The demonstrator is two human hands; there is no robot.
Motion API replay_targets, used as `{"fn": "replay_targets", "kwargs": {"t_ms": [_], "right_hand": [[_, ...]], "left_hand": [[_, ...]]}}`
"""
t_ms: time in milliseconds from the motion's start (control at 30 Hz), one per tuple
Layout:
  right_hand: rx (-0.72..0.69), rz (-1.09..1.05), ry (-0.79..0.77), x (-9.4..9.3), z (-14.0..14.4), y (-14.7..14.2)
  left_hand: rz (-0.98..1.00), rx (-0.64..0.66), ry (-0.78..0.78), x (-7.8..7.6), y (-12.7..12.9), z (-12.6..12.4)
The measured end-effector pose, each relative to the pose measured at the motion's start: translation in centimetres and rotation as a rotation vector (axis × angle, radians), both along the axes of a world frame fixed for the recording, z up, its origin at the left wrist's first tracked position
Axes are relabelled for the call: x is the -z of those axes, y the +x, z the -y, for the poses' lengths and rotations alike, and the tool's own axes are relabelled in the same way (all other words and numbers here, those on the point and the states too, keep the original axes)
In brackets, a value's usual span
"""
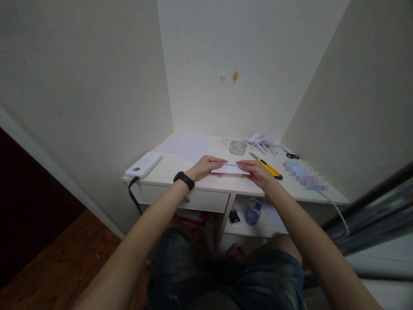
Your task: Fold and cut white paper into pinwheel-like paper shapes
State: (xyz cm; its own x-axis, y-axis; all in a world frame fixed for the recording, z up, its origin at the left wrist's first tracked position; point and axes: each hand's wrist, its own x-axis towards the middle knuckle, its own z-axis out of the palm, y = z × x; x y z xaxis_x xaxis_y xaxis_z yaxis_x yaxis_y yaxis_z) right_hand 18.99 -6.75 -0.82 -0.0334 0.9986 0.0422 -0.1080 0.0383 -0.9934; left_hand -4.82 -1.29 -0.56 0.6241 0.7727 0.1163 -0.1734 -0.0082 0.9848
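Observation:
A small folded piece of white paper lies near the front edge of a pale wooden desk. My left hand, with a black band on its wrist, presses on the paper's left end. From the other side, my right hand pinches and holds down the right end. The fingertips of both hands meet over the paper's top fold. A yellow utility knife lies just right of my right hand.
Loose white sheets lie at the back left. A roll of clear tape, folded paper shapes and black scissors sit at the back. A white device with a strap rests at the left corner. A bottle stands on the shelf below.

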Motion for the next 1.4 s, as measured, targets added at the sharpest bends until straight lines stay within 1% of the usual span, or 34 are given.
{"fn": "replay_targets", "kwargs": {"t_ms": [333,500,700,900,1033,1133,1233,1333,1400], "right_hand": [[0.020,0.046,0.012,-0.18,0.02,-0.20],[-0.004,-0.001,0.013,-0.19,0.13,-0.24],[-0.033,0.040,0.015,0.21,-0.29,0.17],[-0.030,-0.004,0.014,0.03,-0.19,0.19],[0.000,0.009,0.028,-0.16,-0.08,0.00],[0.020,0.069,0.035,0.00,-0.28,0.05],[0.026,0.130,0.057,0.27,-0.52,0.23],[0.005,0.130,0.066,0.44,-0.56,0.28],[-0.008,0.120,0.064,0.45,-0.48,0.14]], "left_hand": [[-0.027,0.010,0.050,0.10,-0.05,-0.20],[-0.015,0.027,0.023,0.04,-0.04,-0.06],[-0.084,-0.015,0.025,-0.35,0.11,0.49],[-0.049,0.031,0.007,-0.14,0.05,0.27],[-0.012,0.016,0.008,-0.06,-0.01,0.14],[-0.007,0.012,0.022,-0.10,-0.03,0.15],[-0.027,-0.001,0.035,-0.14,-0.06,0.16],[-0.070,-0.029,0.050,-0.12,-0.07,0.09],[-0.104,-0.057,0.086,-0.04,-0.05,-0.03]]}}
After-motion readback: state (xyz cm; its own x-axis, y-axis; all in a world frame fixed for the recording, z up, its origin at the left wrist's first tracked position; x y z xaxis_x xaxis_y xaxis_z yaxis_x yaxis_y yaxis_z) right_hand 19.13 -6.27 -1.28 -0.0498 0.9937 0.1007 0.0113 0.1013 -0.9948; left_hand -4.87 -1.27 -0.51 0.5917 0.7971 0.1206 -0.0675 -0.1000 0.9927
